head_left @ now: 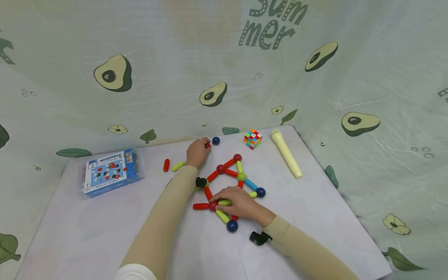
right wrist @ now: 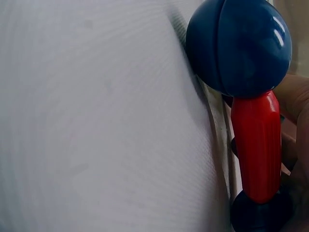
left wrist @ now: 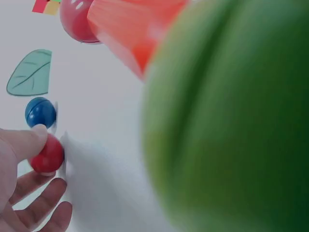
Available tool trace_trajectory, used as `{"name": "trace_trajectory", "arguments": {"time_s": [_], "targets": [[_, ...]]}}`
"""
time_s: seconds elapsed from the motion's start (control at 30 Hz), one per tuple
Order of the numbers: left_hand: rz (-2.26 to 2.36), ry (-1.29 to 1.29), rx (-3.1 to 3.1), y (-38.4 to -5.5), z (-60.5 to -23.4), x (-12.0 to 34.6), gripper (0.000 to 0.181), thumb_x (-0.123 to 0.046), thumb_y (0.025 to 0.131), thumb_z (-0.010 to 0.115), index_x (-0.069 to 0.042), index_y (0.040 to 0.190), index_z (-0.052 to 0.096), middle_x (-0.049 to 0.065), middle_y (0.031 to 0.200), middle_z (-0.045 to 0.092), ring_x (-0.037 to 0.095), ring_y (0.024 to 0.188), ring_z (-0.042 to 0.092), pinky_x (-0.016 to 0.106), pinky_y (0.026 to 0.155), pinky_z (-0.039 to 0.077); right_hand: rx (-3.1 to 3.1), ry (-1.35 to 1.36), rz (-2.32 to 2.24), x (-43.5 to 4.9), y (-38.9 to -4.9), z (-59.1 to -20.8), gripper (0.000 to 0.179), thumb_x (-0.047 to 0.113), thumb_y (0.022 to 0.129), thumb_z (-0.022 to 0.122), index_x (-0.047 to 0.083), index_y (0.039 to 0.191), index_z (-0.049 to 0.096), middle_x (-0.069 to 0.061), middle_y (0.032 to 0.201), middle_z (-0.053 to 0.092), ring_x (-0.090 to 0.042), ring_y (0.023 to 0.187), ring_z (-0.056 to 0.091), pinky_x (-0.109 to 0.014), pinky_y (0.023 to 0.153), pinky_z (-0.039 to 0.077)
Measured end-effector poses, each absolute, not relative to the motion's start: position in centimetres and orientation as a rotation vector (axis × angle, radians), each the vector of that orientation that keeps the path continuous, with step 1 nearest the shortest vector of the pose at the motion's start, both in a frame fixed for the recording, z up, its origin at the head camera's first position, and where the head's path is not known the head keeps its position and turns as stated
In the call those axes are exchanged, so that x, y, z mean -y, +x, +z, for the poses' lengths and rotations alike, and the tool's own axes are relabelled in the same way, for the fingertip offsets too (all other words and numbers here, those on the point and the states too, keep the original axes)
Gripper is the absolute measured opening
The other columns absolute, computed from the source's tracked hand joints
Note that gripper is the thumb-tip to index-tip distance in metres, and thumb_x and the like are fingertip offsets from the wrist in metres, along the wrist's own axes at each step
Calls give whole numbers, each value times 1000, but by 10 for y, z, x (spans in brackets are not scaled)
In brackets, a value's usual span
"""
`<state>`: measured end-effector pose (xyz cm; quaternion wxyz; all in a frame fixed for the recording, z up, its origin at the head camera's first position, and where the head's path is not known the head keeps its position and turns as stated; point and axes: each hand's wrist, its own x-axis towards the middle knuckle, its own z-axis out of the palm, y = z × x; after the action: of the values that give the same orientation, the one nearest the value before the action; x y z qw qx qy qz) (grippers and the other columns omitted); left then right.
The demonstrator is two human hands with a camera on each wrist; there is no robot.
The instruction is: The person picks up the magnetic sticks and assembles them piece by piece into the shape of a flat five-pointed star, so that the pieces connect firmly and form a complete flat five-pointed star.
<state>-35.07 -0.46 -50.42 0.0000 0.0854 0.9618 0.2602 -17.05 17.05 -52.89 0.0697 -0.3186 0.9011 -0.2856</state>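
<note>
At the table's back edge my left hand (head_left: 197, 152) pinches a red ball (left wrist: 47, 154) between thumb and finger. Just beyond it lies a dark blue ball (head_left: 216, 140). A ball-and-stick structure of red, green, blue and yellow-green magnetic pieces lies mid-table. My right hand (head_left: 239, 201) reaches over its near part and grips a red ball (head_left: 213, 206) there, partly covering a yellow-green stick (head_left: 225, 202). In the right wrist view, a blue ball (right wrist: 241, 46) and a red stick (right wrist: 258, 147) of the structure hide much of that hand.
A loose red stick (head_left: 166, 165) and a yellow-green stick (head_left: 177, 166) lie left of my left hand. Further left is a blue toy box (head_left: 110, 171). A colourful puzzle cube (head_left: 252, 139) and a pale yellow tube (head_left: 286, 153) stand at the back right. Printed cloth (head_left: 168, 77) hangs behind.
</note>
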Motion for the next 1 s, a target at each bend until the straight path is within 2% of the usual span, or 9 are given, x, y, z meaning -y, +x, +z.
{"name": "trace_trajectory", "arguments": {"time_s": [0.1,0.3,0.53,1.0], "targets": [[802,261,-3019,-350,-503,6,30,-17,100,66,-11,130,66,13,119,67,31,107,61,44,99,50,-2709,-951,-856,-169,-170,-529,30,39,97,69,35,127,70,18,116,69,-4,106,59,-30,92,50],[803,238,-2999,-349,-502,11,35,-18,98,69,-7,131,63,15,122,67,31,107,61,43,100,50,-2705,-945,-840,-168,-170,-528,30,40,98,68,35,128,70,17,117,69,-5,107,59,-30,93,49],[804,270,-2980,-348,-506,17,34,-19,98,70,-8,129,65,14,119,68,29,103,61,42,97,50,-2705,-968,-864,-171,-170,-528,30,39,97,69,34,126,71,16,114,69,-6,104,59,-32,91,50],[799,292,-2954,-317,-511,46,36,-23,96,73,-10,129,65,11,115,67,27,100,58,40,93,52,-2694,-954,-874,-172,-169,-528,30,40,98,68,35,127,70,16,118,68,-6,109,59,-34,94,50]]}}
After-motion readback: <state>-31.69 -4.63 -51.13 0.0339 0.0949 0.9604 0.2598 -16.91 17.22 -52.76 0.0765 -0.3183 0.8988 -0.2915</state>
